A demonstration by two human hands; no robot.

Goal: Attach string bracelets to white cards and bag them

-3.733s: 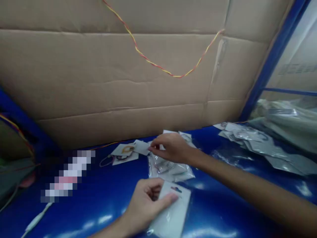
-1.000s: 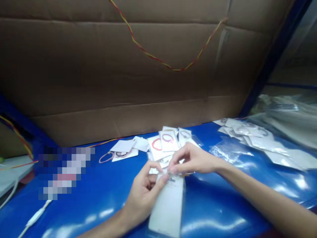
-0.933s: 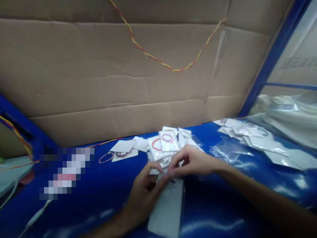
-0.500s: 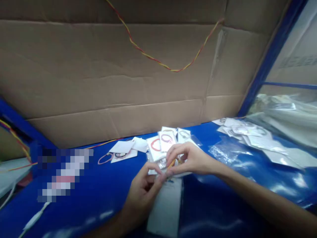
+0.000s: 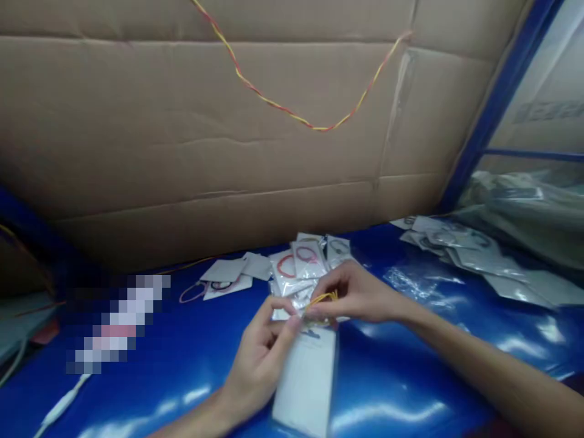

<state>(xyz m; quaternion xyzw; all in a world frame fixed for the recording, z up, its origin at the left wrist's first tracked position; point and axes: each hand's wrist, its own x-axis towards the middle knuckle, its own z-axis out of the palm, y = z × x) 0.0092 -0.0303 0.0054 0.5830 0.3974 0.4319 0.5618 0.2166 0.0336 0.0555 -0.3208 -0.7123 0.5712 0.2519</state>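
My left hand (image 5: 269, 353) is closed in a pinch at the mouth of a clear plastic bag, its thumb and forefinger meeting near my right fingertips. Inside the bag is a white card (image 5: 303, 383) with a dark hang-hole mark near its top. My right hand (image 5: 351, 295) pinches a thin yellow cord bracelet (image 5: 325, 297), whose strands arch up between the fingers just above the bag's mouth. The bracelet's lower part is hidden by my fingers. Just behind my hands lie packets holding a red bracelet (image 5: 286, 266) and a pink bracelet (image 5: 307, 254).
White cards (image 5: 224, 271) with loose bracelets lie left of the packets. Clear empty bags (image 5: 420, 286) and a pile of packets (image 5: 483, 252) are on the right. A blurred-out white strip (image 5: 132, 316) with a cable sits left on the blue surface (image 5: 205, 347). Cardboard (image 5: 182, 152) stands behind.
My right fingers have shifted slightly, and the yellow strands now arch higher between them. My left hand stays almost in place. More of the white card shows, and the blue surface looks brighter.
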